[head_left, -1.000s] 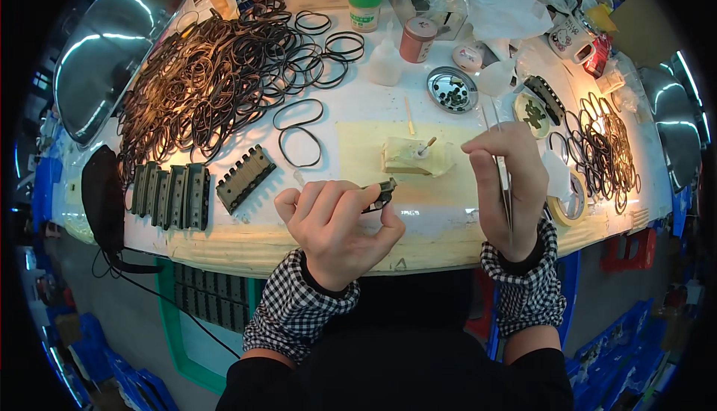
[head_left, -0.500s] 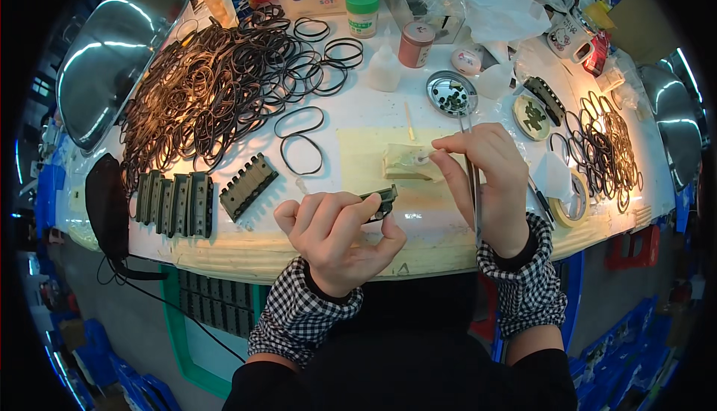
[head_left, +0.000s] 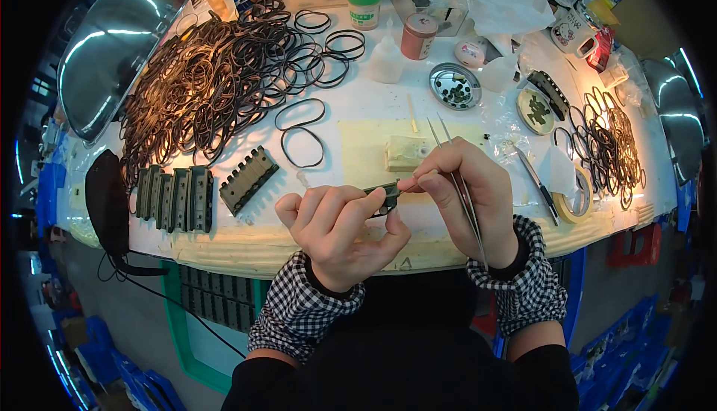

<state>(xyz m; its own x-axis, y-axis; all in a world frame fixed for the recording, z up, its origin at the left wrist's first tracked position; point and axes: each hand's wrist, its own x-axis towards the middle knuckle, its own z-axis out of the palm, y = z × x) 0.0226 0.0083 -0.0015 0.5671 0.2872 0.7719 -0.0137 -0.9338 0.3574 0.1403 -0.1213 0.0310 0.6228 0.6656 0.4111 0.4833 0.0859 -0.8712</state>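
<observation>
My left hand point(head_left: 340, 239) grips a small dark green plastic part point(head_left: 385, 199) between thumb and fingers, above the near edge of the table. Most of that part is covered by my fingers. The thumb and forefinger of my right hand point(head_left: 478, 206) meet at the part's right end; whether they pinch something tiny there, I cannot tell. Metal tweezers point(head_left: 464, 213) lie across my right palm, tips apart and pointing away from me. Just beyond the hands sits a pale yellowish block point(head_left: 404, 155). Ribbed green parts point(head_left: 175, 198) stand in a row at the left, beside another ribbed piece point(head_left: 248, 180).
A heap of dark rubber bands point(head_left: 216, 90) fills the left, under a metal lamp shade point(head_left: 112, 49). Beyond the hands are a round dish of small dark pieces point(head_left: 455, 86) and a white squeeze bottle point(head_left: 387, 60). A craft knife point(head_left: 536, 185) and tape roll point(head_left: 579, 200) lie right.
My right hand has moved left and slightly nearer, from beside the pale block to the green part. The tweezers have swung with it. My left hand has barely moved.
</observation>
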